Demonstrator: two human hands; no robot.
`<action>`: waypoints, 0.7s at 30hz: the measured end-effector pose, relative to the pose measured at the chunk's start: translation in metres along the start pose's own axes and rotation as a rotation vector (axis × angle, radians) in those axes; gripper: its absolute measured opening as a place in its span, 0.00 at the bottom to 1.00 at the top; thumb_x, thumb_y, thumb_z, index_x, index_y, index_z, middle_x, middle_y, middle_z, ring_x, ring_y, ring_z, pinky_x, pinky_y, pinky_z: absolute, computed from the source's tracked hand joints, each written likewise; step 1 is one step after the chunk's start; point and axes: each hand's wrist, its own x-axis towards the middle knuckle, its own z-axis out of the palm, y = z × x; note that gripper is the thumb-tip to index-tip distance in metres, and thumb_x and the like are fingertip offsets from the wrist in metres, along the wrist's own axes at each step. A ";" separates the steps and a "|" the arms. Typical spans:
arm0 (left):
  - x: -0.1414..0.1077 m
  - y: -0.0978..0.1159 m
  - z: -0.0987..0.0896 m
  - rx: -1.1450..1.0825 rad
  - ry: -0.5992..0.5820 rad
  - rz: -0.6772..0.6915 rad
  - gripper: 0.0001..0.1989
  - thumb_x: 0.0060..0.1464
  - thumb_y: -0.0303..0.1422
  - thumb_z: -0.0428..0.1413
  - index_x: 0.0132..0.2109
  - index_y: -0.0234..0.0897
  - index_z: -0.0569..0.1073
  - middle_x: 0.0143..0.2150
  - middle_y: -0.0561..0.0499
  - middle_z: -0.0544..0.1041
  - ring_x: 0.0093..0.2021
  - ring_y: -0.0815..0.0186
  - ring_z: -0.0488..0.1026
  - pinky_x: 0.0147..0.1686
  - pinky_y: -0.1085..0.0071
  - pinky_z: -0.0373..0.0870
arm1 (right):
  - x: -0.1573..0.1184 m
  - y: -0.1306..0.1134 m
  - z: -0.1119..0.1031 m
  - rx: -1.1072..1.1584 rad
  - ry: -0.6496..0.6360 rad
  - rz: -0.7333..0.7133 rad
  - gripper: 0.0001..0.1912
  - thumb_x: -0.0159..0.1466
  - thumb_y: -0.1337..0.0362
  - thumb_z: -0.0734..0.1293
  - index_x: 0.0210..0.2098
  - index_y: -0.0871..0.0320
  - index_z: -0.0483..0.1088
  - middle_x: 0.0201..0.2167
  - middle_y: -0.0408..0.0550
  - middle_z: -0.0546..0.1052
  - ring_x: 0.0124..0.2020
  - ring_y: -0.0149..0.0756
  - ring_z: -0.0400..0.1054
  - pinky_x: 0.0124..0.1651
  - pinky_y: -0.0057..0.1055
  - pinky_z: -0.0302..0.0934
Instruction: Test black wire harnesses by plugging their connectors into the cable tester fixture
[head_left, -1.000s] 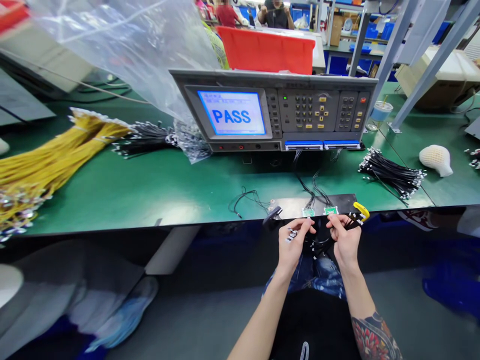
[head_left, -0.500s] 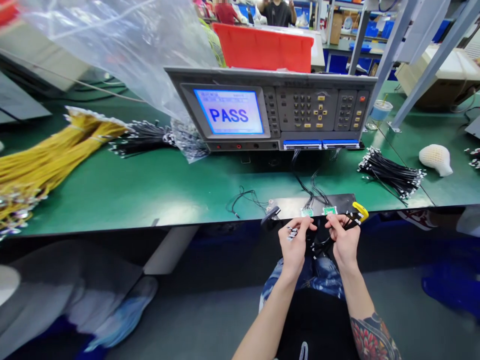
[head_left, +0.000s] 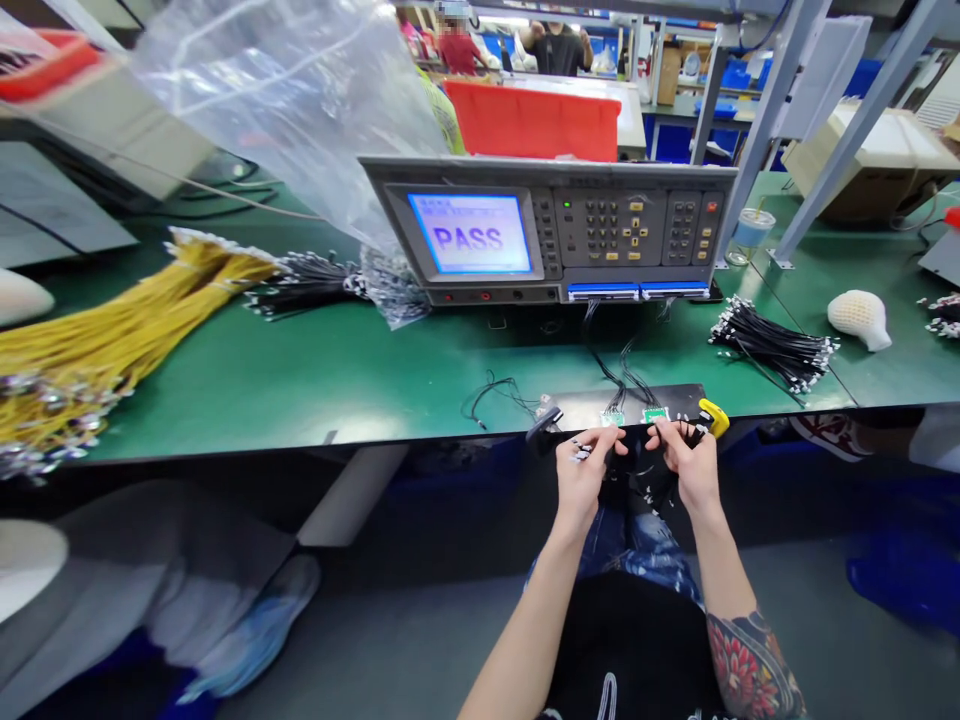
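At the bench edge, my left hand (head_left: 587,468) is closed in a pinch, with several black cables ending in white connectors (head_left: 580,452) caught between its fingers. Its fingertips meet the lower edge of one small green circuit board (head_left: 613,419). My right hand (head_left: 691,462) pinches close below a second green board (head_left: 655,414), and black cables with white ends (head_left: 684,428) run through its grip. Both boards sit on a dark metal plate (head_left: 574,408), wired to the grey tester (head_left: 551,175), whose screen (head_left: 472,237) reads PASS. What lies between the fingertips is too small to see.
Yellow cable bundles (head_left: 142,320) and a black bundle (head_left: 300,285) lie left. Another black cable bundle (head_left: 776,343) and a beige netted object (head_left: 860,318) are right. A yellow handle (head_left: 715,418) and a dark handle (head_left: 544,424) flank the plate. A red bin (head_left: 532,120) stands behind the tester.
A green light now shows on the tester's panel, and the PASS lettering looks fainter. The head view has shifted slightly. Both hands stay at the boards, with only small finger movements.
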 end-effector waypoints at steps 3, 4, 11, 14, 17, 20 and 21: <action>-0.003 0.005 -0.010 -0.020 -0.118 -0.050 0.19 0.50 0.47 0.68 0.25 0.35 0.79 0.19 0.51 0.75 0.17 0.73 0.62 0.18 0.74 0.51 | -0.005 -0.004 -0.005 0.013 -0.141 0.060 0.29 0.54 0.38 0.78 0.25 0.60 0.76 0.16 0.45 0.74 0.13 0.22 0.46 0.17 0.26 0.37; -0.005 0.006 -0.013 -0.014 -0.166 -0.073 0.20 0.50 0.47 0.69 0.25 0.34 0.79 0.19 0.50 0.75 0.17 0.74 0.60 0.18 0.75 0.48 | -0.008 -0.006 -0.006 0.030 -0.197 0.082 0.29 0.54 0.38 0.78 0.24 0.59 0.73 0.14 0.42 0.71 0.14 0.22 0.45 0.17 0.25 0.37; -0.020 0.015 -0.032 0.097 -0.426 -0.203 0.24 0.57 0.53 0.62 0.41 0.34 0.85 0.29 0.47 0.82 0.16 0.75 0.50 0.18 0.74 0.44 | -0.028 -0.033 -0.024 0.191 -0.263 0.039 0.27 0.62 0.41 0.75 0.24 0.53 0.63 0.18 0.33 0.57 0.16 0.26 0.51 0.19 0.26 0.50; -0.024 0.021 -0.031 0.253 -0.539 -0.124 0.21 0.62 0.47 0.58 0.33 0.35 0.83 0.22 0.49 0.78 0.20 0.69 0.63 0.23 0.73 0.58 | -0.031 -0.038 -0.021 0.021 -0.287 -0.040 0.22 0.57 0.46 0.80 0.29 0.55 0.72 0.20 0.32 0.57 0.17 0.22 0.43 0.19 0.25 0.44; -0.027 0.023 -0.027 0.345 -0.639 -0.031 0.22 0.63 0.40 0.55 0.22 0.38 0.77 0.21 0.49 0.78 0.27 0.63 0.72 0.34 0.70 0.67 | -0.034 -0.036 -0.011 -0.143 -0.484 0.011 0.17 0.55 0.53 0.82 0.37 0.57 0.81 0.18 0.32 0.60 0.17 0.24 0.49 0.22 0.26 0.55; -0.031 0.021 -0.026 0.357 -0.703 -0.025 0.20 0.61 0.34 0.53 0.20 0.39 0.74 0.21 0.48 0.78 0.27 0.60 0.73 0.36 0.68 0.69 | -0.038 -0.031 -0.003 -0.125 -0.657 0.130 0.17 0.59 0.50 0.78 0.37 0.57 0.83 0.23 0.41 0.74 0.16 0.31 0.65 0.24 0.31 0.64; -0.031 0.020 -0.026 0.368 -0.708 -0.025 0.20 0.60 0.34 0.52 0.20 0.40 0.73 0.21 0.48 0.77 0.26 0.60 0.73 0.36 0.67 0.69 | -0.039 -0.030 -0.002 -0.116 -0.666 0.128 0.16 0.60 0.49 0.78 0.35 0.57 0.83 0.24 0.43 0.76 0.17 0.33 0.68 0.23 0.32 0.64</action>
